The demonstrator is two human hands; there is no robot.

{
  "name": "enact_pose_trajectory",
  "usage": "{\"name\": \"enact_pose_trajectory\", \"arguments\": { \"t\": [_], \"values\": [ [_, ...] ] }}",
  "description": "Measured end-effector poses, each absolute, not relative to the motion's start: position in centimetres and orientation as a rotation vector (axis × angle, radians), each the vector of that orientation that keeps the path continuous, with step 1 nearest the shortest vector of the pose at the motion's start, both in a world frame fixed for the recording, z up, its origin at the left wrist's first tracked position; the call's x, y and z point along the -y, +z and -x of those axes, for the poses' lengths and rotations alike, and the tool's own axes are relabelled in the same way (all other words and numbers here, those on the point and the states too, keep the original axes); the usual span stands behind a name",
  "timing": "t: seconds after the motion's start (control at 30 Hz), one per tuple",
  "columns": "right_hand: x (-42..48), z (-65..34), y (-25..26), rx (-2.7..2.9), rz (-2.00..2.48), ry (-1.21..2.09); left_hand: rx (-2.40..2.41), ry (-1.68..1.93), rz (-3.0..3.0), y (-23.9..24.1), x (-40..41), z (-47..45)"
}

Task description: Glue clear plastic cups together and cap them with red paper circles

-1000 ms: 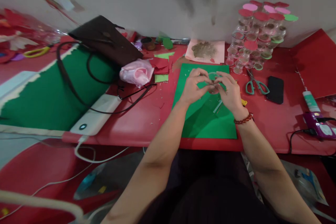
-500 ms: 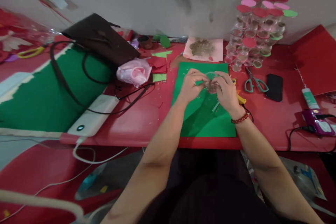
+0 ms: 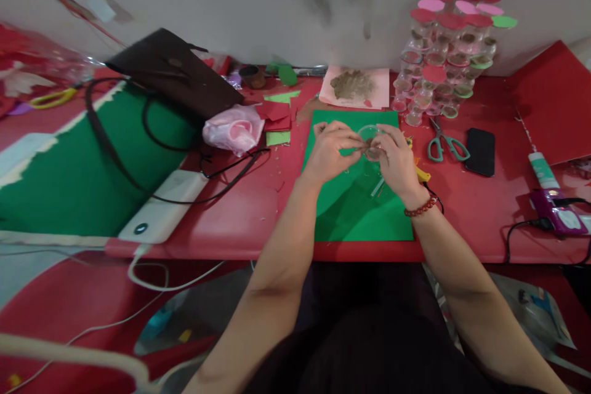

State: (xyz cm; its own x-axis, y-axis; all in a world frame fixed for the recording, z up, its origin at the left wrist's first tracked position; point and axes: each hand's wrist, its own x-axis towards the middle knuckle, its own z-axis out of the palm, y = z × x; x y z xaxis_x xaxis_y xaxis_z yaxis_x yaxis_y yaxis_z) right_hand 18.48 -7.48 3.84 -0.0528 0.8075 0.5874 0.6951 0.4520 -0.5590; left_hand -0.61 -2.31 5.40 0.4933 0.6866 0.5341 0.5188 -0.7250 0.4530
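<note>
Over a green sheet (image 3: 353, 215) on the red table, both my hands meet at a small clear plastic cup (image 3: 370, 131) with a round rim. My left hand (image 3: 333, 149) is closed in a pinch at the cup's near left side. My right hand (image 3: 398, 157), with a red bead bracelet at the wrist, pinches it from the right. Something brownish shows between the fingertips, too small to name. Below the cup a thin clear stick (image 3: 377, 188) lies on the sheet. A yellow glue gun (image 3: 422, 174) sits partly hidden beside my right wrist.
A stack of clear cups topped with paper discs (image 3: 443, 58) stands back right. Near it are scissors (image 3: 446, 143) and a black phone (image 3: 481, 152). Pink paper with brown grains (image 3: 354, 87) lies behind. A dark bag (image 3: 175, 71) and power bank (image 3: 164, 206) are left.
My left fingers have shifted slightly on the cup and spread a little, and more of the cup's rim shows. The whole view has moved a little.
</note>
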Motion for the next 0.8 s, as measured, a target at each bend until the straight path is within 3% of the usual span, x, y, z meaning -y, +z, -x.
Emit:
{"name": "enact_pose_trajectory", "arguments": {
  "t": [0.4, 0.8],
  "values": [
    [6.9, -18.4, 3.1, 1.767, 1.328, 0.191, -1.017, 1.194, -2.578, 4.6, 2.3, -0.1],
    [7.0, -18.7, 3.5, 1.711, 1.334, 0.118, -0.834, 1.418, -2.178, 4.2, 1.7, -1.0]
  ]
}}
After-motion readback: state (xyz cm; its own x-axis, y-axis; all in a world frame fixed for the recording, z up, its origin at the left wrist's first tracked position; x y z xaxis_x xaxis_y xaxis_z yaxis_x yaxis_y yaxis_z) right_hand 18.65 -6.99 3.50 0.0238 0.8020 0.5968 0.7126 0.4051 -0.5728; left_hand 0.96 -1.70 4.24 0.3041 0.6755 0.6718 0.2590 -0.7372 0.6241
